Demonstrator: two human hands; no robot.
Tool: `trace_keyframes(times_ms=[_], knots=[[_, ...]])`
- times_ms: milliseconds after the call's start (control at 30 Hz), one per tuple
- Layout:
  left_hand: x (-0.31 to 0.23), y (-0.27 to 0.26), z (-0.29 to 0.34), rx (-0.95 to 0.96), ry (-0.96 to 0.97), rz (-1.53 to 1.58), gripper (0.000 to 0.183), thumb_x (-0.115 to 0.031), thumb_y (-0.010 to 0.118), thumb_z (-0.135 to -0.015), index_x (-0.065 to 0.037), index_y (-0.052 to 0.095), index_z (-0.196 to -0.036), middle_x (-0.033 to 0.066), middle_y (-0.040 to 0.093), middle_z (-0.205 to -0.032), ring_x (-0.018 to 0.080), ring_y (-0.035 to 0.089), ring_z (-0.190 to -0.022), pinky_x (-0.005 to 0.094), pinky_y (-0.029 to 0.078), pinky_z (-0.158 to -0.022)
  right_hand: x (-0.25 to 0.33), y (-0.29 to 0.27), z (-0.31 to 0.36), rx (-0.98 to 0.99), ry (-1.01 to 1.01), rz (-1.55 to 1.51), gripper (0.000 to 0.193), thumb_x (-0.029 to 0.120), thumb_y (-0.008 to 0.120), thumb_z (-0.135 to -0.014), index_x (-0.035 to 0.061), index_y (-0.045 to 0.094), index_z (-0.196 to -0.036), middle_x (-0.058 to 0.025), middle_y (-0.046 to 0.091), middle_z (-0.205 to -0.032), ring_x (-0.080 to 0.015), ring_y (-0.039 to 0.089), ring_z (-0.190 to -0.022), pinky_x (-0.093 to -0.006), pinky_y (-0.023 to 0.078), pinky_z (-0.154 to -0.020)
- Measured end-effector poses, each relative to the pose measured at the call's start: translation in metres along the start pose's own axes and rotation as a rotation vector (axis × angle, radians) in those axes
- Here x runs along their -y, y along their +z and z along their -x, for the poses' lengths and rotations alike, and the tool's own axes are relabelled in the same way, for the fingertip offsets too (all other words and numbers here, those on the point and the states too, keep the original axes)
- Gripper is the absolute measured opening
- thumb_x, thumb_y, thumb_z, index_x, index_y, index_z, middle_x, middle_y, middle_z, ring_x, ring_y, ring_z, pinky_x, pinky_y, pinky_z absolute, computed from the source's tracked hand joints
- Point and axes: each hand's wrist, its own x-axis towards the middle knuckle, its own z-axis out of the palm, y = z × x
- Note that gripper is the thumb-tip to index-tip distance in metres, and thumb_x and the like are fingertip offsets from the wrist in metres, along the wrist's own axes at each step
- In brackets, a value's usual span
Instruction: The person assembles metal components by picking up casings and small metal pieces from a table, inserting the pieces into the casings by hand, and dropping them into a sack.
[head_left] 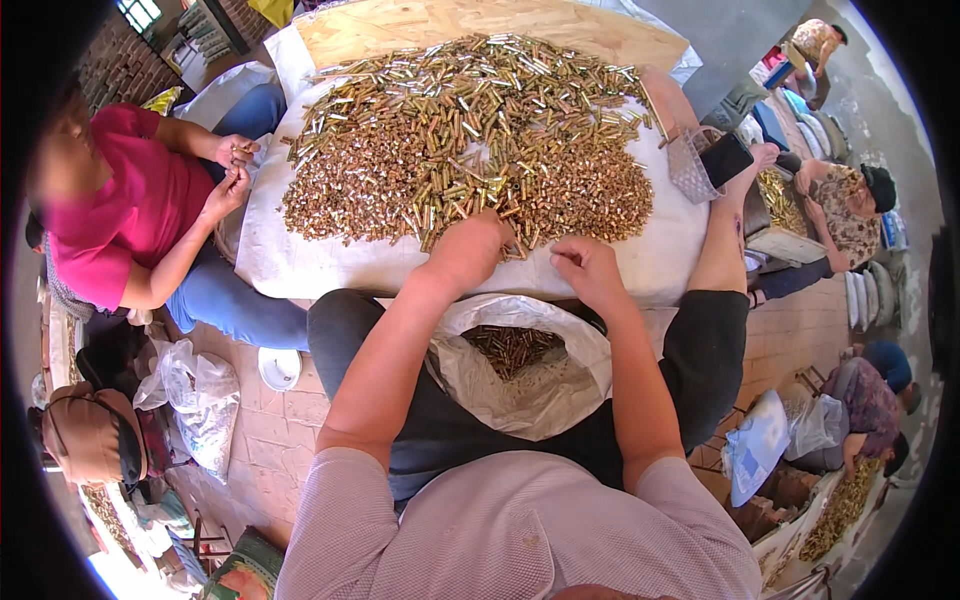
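Note:
My left hand (468, 256) reaches into the near edge of a pile of long brass casings (440, 190), its fingers bent down among them; the hand itself hides what they hold. A few casings lie right beside its fingertips. Just to the right, my right hand (592, 270) is closed in a pinch over the near edge of the table, and anything between thumb and finger is too small to make out. Shorter copper-coloured pieces (350, 200) spread on the left, with more short pieces (600, 190) on the right. Between my knees an open white sack (480, 400) holds many brass pieces.
The pale-covered table (270, 250) has a wooden board (480, 35) along its far side. A woven basket (690, 175) with a dark phone (726, 160) stands at its right edge. A person in pink (140, 210) sits at left, near a white bowl (279, 369). Others work at right.

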Motion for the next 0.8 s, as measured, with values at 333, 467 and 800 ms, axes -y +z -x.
trace_keyframes(times_ms=[333, 467, 800], knots=[[0.003, 0.004, 0.000, -0.016, 0.085, 0.071, 0.011, -0.007, 0.065, -0.080, -0.005, 0.069, -0.090, 0.0150, 0.062, -0.096, 0.0337, 0.064, -0.090, 0.0413, 0.052, -0.079, 0.008, 0.023, -0.014, 0.033, -0.027, 0.527, 0.015, 0.002, 0.066, -0.082, 0.0029, 0.068, -0.096, -0.0169, 0.064, -0.088, -0.0325, 0.064, -0.080, -0.0363, 0.050, -0.070], [0.002, 0.001, -0.007, 0.006, 0.105, 0.482, 0.011, -0.003, 0.068, -0.082, -0.001, 0.066, -0.093, 0.0116, 0.066, -0.089, 0.0241, 0.065, -0.081, 0.0337, 0.051, -0.077, 0.000, 0.017, -0.005, -0.049, 0.047, 0.090, 0.008, 0.003, 0.064, -0.088, 0.0009, 0.066, -0.096, -0.0106, 0.066, -0.084, -0.0227, 0.066, -0.075, -0.0328, 0.052, -0.066], [-0.010, -0.008, -0.004, 0.053, 0.039, 0.842, 0.014, -0.007, 0.067, -0.089, -0.003, 0.066, -0.102, 0.0000, 0.065, -0.085, 0.0082, 0.057, -0.077, 0.0254, 0.048, -0.069, 0.037, 0.005, 0.000, -0.088, 0.389, -1.027, 0.012, 0.015, 0.065, -0.094, 0.0034, 0.066, -0.098, -0.0029, 0.063, -0.081, -0.0110, 0.056, -0.065, -0.0253, 0.046, -0.055]])
